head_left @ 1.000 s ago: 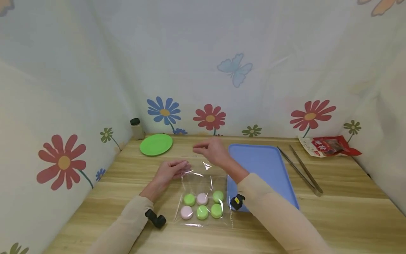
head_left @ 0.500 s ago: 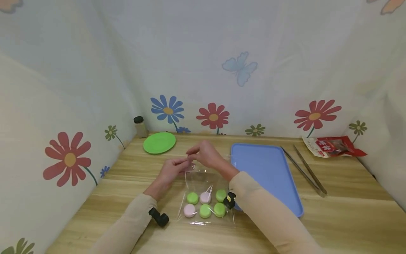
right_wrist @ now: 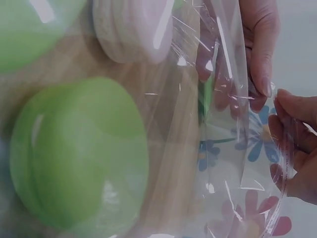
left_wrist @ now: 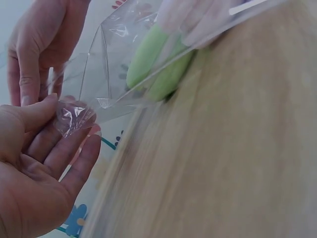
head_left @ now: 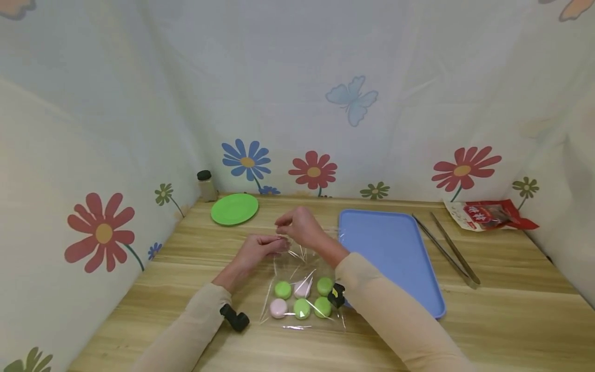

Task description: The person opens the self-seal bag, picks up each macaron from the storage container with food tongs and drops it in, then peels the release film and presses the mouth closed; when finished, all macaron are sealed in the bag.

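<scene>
A clear plastic bag [head_left: 297, 266] lies on the wooden table, with several green macarons [head_left: 301, 309] and pink macarons [head_left: 279, 308] in two rows inside. My left hand [head_left: 253, 251] pinches the bag's top left corner between thumb and fingers. In the left wrist view the film bunches up at that corner. Close beside it, my right hand [head_left: 302, 227] reaches across the top of the bag. The right wrist view has the right thumb and fingers [right_wrist: 285, 99] gripping the bag's upper edge strip. A green macaron [right_wrist: 84, 153] looms large under the film there.
A blue tray [head_left: 390, 253] is right of the bag, partly behind the right sleeve. Metal tongs [head_left: 448, 253] lie beyond it, near a red and white food packet [head_left: 490, 214]. At the back left are a green plate [head_left: 234, 209] and a dark-lidded jar [head_left: 206, 186].
My right hand has come down and left to meet the left hand at the bag's top edge, taking hold of it. The bag's upper part has lifted and creased slightly. The head view has shifted a little.
</scene>
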Demonstrator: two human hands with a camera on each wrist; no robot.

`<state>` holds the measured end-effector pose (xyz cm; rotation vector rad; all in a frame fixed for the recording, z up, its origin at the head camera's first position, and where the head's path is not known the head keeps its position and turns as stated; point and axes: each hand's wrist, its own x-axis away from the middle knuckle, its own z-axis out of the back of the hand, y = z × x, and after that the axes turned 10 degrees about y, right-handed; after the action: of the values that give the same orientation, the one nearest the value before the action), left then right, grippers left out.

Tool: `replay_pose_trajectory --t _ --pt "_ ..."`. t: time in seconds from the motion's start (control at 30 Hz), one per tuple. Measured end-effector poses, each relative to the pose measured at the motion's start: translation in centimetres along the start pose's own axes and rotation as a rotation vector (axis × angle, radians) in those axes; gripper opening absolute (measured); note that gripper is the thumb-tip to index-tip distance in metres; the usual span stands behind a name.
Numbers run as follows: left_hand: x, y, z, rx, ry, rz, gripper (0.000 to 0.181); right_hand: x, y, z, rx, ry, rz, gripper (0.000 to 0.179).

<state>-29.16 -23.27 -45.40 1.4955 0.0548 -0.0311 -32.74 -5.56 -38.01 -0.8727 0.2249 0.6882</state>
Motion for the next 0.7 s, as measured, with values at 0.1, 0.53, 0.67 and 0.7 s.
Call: replay_pose_trajectory --t 0.1,0.53,0.67,0.7 --pt "0.0 0.0 -0.2 -0.001 -0.001 -0.019 0.028 0.1 0.0 -0.1 0.039 0.022 0.042 0.011" --pt "0.1 -0.1 -0.2 -0.009 0.007 -0.020 0.027 0.1 -0.1 -0.5 -0.011 0.007 -0.106 0.011" --pt "0.2 -0.1 -0.1 -0.092 -0.010 -0.015 0.028 0.0 0.2 0.3 -0.099 0.023 -0.244 0.015" --pt "0.2 -0.1 -0.1 -0.110 -0.013 -0.012 0.027 0.0 0.3 0.6 -0.117 0.036 -0.272 0.016"
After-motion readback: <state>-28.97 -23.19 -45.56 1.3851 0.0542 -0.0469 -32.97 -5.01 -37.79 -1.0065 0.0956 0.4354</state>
